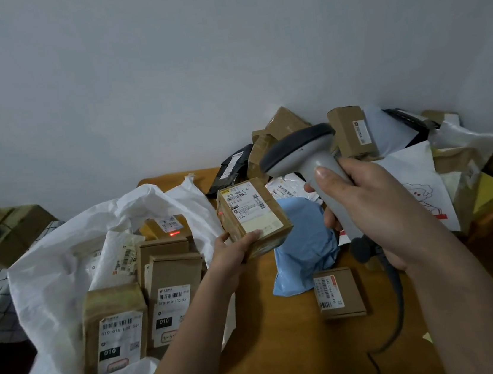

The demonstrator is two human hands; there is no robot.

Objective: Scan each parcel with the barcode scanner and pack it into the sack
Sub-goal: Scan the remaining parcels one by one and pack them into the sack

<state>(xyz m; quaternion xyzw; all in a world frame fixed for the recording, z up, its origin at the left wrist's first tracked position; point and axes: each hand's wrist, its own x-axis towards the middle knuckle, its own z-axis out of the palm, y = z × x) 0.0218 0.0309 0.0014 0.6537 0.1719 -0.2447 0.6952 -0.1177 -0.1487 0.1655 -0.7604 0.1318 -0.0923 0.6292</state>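
Observation:
My left hand [234, 252] grips a small brown parcel [253, 215] by its near end and holds it above the table with its white label facing up. My right hand [375, 211] is wrapped round the handle of the grey barcode scanner [300, 152], whose head points left toward the parcel. A red scan light falls on the parcel's left edge and on a box inside the white sack [63, 271]. The sack lies open at the left and holds several labelled cardboard boxes [116, 327].
On the wooden table [273, 339] lie a blue poly mailer [305, 248], a small flat box [339, 293] and the scanner's cable [396, 308]. A heap of boxes and mailers [405, 148] fills the back right against the wall. More boxes [6, 235] sit at far left.

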